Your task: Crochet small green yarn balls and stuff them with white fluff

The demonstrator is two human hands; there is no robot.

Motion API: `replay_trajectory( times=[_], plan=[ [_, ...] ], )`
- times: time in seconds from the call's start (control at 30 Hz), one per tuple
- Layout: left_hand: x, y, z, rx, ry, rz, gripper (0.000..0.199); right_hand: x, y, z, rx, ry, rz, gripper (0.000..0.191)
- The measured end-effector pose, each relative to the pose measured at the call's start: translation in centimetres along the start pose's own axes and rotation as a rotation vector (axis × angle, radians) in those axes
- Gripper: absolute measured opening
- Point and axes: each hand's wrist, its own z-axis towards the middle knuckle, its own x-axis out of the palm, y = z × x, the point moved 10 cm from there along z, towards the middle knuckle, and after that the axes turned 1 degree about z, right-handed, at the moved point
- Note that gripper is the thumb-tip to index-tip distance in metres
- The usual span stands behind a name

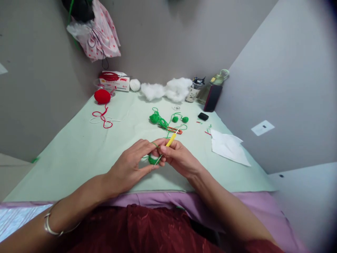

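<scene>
One crochet piece (153, 160) sits between both hands (129, 162).

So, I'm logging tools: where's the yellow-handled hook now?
In the head view, the yellow-handled hook is in the right hand, near centre, its lower end by the green piece in the left hand.

Hook handle (171, 140) yellow; crocheted piece (152, 161) green; hanging cloth (106, 38) pink, red-dotted
</scene>
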Motion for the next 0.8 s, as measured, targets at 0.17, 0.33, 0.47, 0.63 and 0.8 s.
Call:
replay_trajectory(
  times=[0.17, 0.33, 0.47, 0.63, 0.8],
  plan=[
    [0.4, 0.0, -0.2, -0.093, 0.215, -0.14, 0.041, 0.2, 0.5, -0.4, -0.062, 0.061, -0.058, 0.032],
    [0.2, 0.2, -0.1, -0.206, 0.323, -0.238, 0.049, -0.3, 0.8, -0.4, -0.059, 0.037, -0.139, 0.034],
    [0.3, 1.0, 0.3, -0.283, 0.27, -0.326, 0.051, -0.4, 1.1, 0.0, -0.049, 0.019, -0.135, 0.031],
    [-0.2, 1.7, 0.7, -0.249, 0.149, -0.286, 0.053, -0.4, 0.9, 0.9, 0.036, 0.027, -0.081, 0.031],
    [-0.9, 1.8, 1.1, -0.137, 0.056, -0.164, 0.041, -0.5, 1.4, 1.9, 0.06, 0.052, -0.101, 0.032]
  ],
)
